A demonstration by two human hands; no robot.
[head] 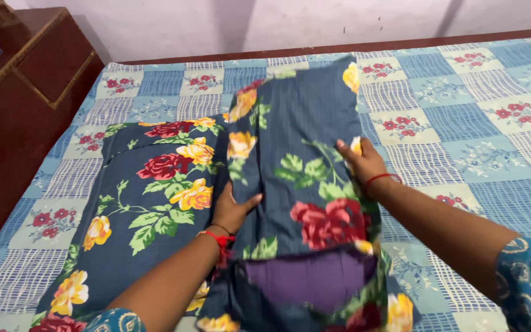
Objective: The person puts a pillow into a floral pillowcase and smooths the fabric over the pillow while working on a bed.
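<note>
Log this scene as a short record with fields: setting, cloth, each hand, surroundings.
setting: bed with a blue checked floral sheet
cloth: dark blue floral fabric, one part folded over the rest, purple lining showing at the near end
left hand: flat on the fabric beside the folded part's left edge, red thread at the wrist
right hand: gripping the folded part's right edge
surroundings: brown wooden cabinet at left, pale wall behind
</note>
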